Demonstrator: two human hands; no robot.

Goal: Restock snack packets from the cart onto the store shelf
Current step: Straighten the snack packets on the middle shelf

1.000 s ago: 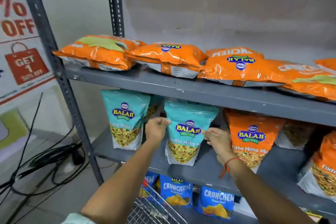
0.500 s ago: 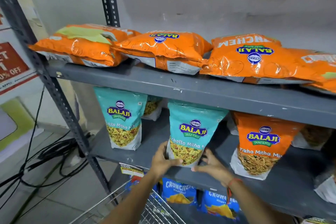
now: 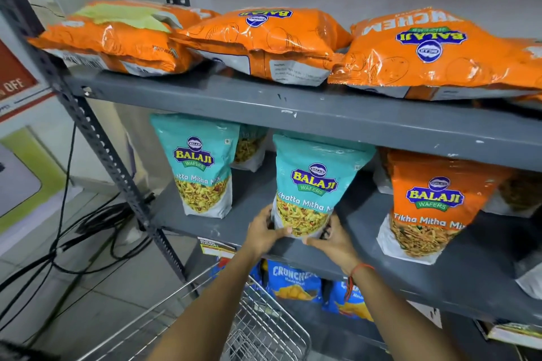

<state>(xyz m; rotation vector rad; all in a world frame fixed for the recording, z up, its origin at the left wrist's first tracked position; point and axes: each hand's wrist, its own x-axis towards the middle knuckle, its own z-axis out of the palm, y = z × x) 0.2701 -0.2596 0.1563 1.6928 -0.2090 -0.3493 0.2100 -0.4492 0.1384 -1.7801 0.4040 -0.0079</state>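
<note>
**Both hands closed on a teal packet on the middle shelf**

The left hand (image 3: 264, 231) and the right hand (image 3: 334, 239) are seen pressed against the lower corners of a teal Khatta Mitha packet (image 3: 312, 184), with fingers curled around its sides and thumbs laid across the clear window at the bottom. The packet is held upright, its base on or just above the front part of the middle shelf (image 3: 366, 246); contact with the shelf cannot be told. A red thread (image 3: 359, 268) is worn at the right wrist.

A second teal packet (image 3: 199, 167) is stood upright to the left, well apart, with another partly hidden behind it. An orange Tikha Mitha packet (image 3: 431, 205) is stood to the right. On the upper shelf (image 3: 293, 108), large orange packets (image 3: 264, 41) are laid flat in a row, overlapping. Blue packets (image 3: 293, 281) are seen on the level below. The wire cart (image 3: 264, 331) is placed beneath the forearms, just in front of the rack. Black cables (image 3: 82, 231) are strewn over the floor at left.
</note>
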